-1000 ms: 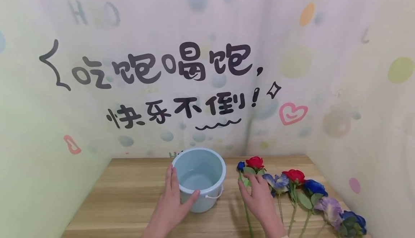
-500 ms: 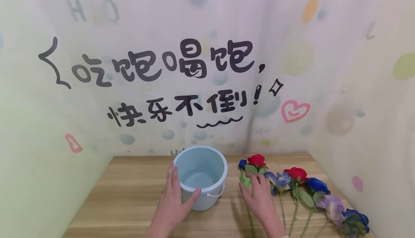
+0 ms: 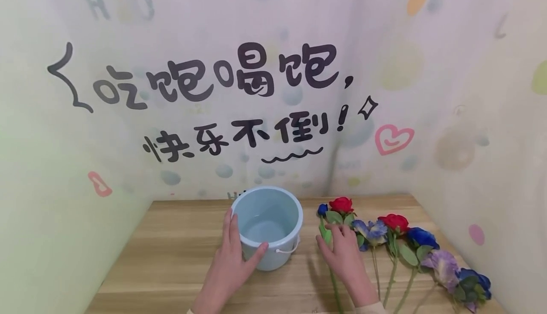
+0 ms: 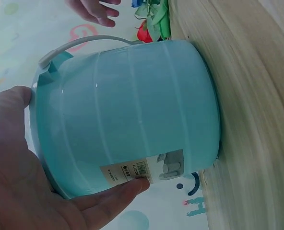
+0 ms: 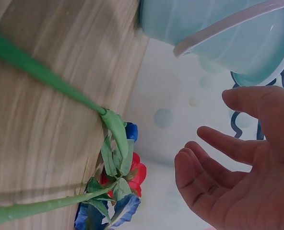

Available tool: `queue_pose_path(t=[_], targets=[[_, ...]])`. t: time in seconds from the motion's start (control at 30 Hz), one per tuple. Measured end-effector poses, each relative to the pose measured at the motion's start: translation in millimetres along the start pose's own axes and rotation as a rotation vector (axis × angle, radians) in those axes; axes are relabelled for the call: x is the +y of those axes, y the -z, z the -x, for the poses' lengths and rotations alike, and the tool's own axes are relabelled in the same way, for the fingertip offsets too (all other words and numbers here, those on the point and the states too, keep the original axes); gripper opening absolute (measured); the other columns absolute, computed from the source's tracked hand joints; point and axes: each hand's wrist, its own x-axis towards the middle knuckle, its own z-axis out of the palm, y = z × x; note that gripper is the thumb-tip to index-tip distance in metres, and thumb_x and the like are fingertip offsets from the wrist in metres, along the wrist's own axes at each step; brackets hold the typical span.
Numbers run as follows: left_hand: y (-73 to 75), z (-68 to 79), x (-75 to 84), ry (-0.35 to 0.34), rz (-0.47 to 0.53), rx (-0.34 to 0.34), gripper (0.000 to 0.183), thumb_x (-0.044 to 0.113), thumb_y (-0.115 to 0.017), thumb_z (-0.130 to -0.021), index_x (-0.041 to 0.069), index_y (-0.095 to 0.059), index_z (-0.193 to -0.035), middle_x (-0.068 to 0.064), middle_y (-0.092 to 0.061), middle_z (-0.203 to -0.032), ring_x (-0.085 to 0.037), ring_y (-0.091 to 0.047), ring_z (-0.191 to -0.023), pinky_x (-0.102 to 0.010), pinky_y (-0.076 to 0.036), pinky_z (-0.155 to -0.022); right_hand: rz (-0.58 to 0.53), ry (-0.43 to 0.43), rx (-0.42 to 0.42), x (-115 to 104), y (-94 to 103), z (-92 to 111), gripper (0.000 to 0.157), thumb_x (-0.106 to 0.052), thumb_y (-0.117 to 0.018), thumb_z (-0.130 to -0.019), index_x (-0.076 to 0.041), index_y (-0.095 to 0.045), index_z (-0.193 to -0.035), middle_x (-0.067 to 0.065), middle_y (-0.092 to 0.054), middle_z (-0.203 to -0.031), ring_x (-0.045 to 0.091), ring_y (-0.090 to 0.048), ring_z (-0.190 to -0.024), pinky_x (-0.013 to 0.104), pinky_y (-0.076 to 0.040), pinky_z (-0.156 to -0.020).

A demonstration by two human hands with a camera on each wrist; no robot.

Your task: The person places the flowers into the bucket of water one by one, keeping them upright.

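The pale-blue bucket [image 3: 267, 226], upright on the table [image 3: 183, 238] with its mouth facing up, is held between the spread thumb and fingers of the left hand [image 3: 231, 264]. Near the flowers [image 3: 395, 223], laid stems toward the near side, the right hand [image 3: 347, 257] is kept loosely bent, gripping nothing.

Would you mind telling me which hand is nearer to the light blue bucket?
Left: the left hand holds the light blue bucket at its left side and near rim; the right hand is apart, to its right, near the flowers.
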Motion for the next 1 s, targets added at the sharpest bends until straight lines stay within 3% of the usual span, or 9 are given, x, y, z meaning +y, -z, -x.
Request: queue_pose_path(t=[0.13,0.33,0.57,1.0], targets=[[1.1,2.7,-0.6,0.002,0.012,0.001,0.109,0.069,-0.064,-0.096,0.003,-0.016,-0.168,-0.005,-0.001,-0.177,-0.046,-0.061,-0.125,-0.06,-0.056,-0.096,0.015,-0.014,-0.05,0.7,-0.3,-0.6,0.043,-0.028,-0.074,-0.101,0.003,-0.068,-0.13,0.025,-0.064,-0.126,0.042,-0.061,-0.118,0.058,-0.055,-0.095],[1.5,0.7,1.0,-0.015,0.024,0.027,0.109,0.069,-0.064,-0.096,0.003,-0.017,-0.168,-0.004,-0.001,-0.177,-0.047,-0.064,-0.119,-0.059,-0.058,-0.091,0.01,0.007,-0.111,6.6,-4.2,-12.7,0.034,-0.02,-0.078,-0.096,0.006,-0.069,-0.118,0.018,-0.069,-0.104,0.03,-0.067,-0.091,0.047,-0.059,-0.075],[-0.9,1.8,0.0,-0.011,0.032,0.023,0.109,0.069,-0.065,-0.095,0.004,-0.016,-0.168,-0.004,-0.001,-0.177,-0.045,-0.065,-0.116,-0.057,-0.059,-0.09,0.024,-0.067,-0.223,16.1,-19.7,-16.6,0.036,-0.02,-0.083,-0.092,0.005,-0.065,-0.111,0.016,-0.069,-0.096,0.032,-0.069,-0.089,0.048,-0.06,-0.075],[1.2,2.6,-0.4,-0.006,0.027,0.0,0.11,0.072,-0.061,-0.096,0.003,-0.014,-0.169,-0.004,0.002,-0.178,-0.047,-0.06,-0.125,-0.06,-0.057,-0.094,0.082,-0.134,-0.181,23.1,-32.5,-28.2,0.028,-0.015,-0.08,-0.093,0.005,-0.06,-0.095,0.016,-0.059,-0.084,0.03,-0.063,-0.075,0.046,-0.057,-0.065]])
